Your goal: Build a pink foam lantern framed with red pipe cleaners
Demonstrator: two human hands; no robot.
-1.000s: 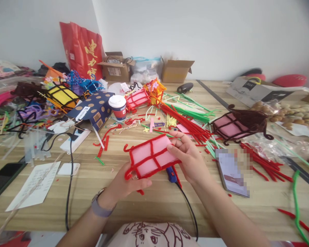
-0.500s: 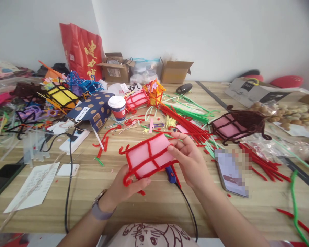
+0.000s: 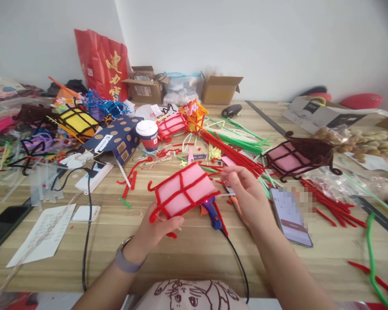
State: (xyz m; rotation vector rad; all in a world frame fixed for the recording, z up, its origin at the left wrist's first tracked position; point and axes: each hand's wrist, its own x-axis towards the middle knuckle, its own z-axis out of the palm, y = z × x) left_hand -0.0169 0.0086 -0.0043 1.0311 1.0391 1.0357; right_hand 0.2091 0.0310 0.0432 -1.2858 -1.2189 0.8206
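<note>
My left hand (image 3: pixel 158 230) is wrapped around the near-left end of a pink paper lantern (image 3: pixel 172 196) framed with red pipe cleaners. The lantern is tilted above the table, with curled red ends at its left. My right hand (image 3: pixel 245 193) is off the lantern, to its right, fingers loosely bent and apart with nothing visible in them. Between lantern and right hand lies a blue glue gun (image 3: pixel 215 218) with an orange trigger, a small red light and a pale stick at its back; the lantern partly covers it. Orange-handled pliers (image 3: pixel 235 206) lie partly behind my right hand.
Red pipe cleaners (image 3: pixel 237 150) and green ones spread behind my hands. A dark brown lantern (image 3: pixel 287 159) and a phone (image 3: pixel 292 219) lie at the right. At the left are a lidded paper cup (image 3: pixel 148 135), a power strip (image 3: pixel 93 177) and a black cable (image 3: pixel 88 232).
My right hand has let go of the lantern and moved slightly right. The lantern, in my left hand, has shifted a little left and down, exposing more of the glue gun.
</note>
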